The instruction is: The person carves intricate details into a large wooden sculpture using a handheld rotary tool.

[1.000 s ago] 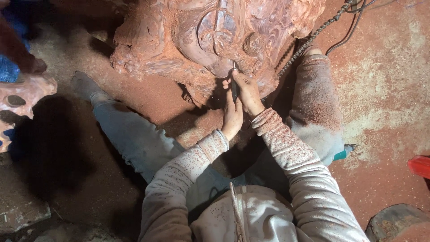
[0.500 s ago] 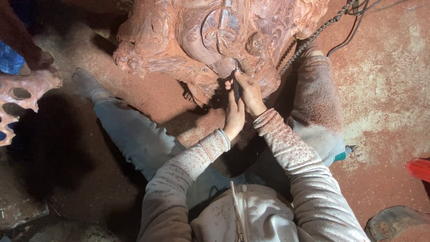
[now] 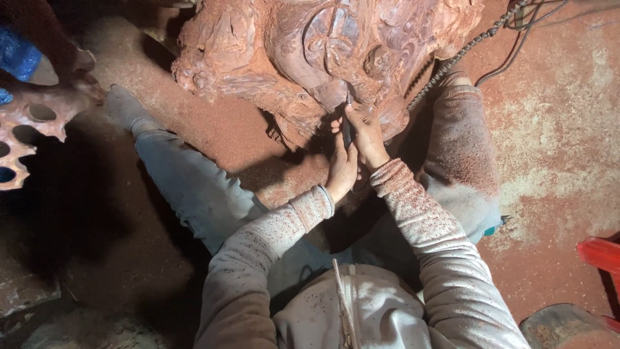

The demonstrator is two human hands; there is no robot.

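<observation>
Floor: red-brown sawdust covers the concrete floor (image 3: 568, 148); the person sits on it, legs spread either side of the work.
Workpiece: large carved wood block (image 3: 290, 58), reddish, with relief curves; it stands on the floor just ahead of the person.
Tool location: slim carving tool (image 3: 347, 126), between both hands, tip against the lower edge of the carved block.
Tool axis: long axis runs near vertical in the head view, tip pointing away from the person into the wood.
Tool handling: judged light, stiff and narrow; best gripped low on the shaft, near the tip, for control.
Block handling: judged heavy and rigid; the fine relief may chip.
Left hand (image 3: 341, 169): closed around the lower shaft, bracing it.
Right hand (image 3: 366, 132): clenched on the upper shaft, fingers wrapped.
Surroundings: chain (image 3: 462, 52) and dark cables (image 3: 516, 39) lie at upper right; a pierced wood piece (image 3: 26, 129) sits at left.
</observation>
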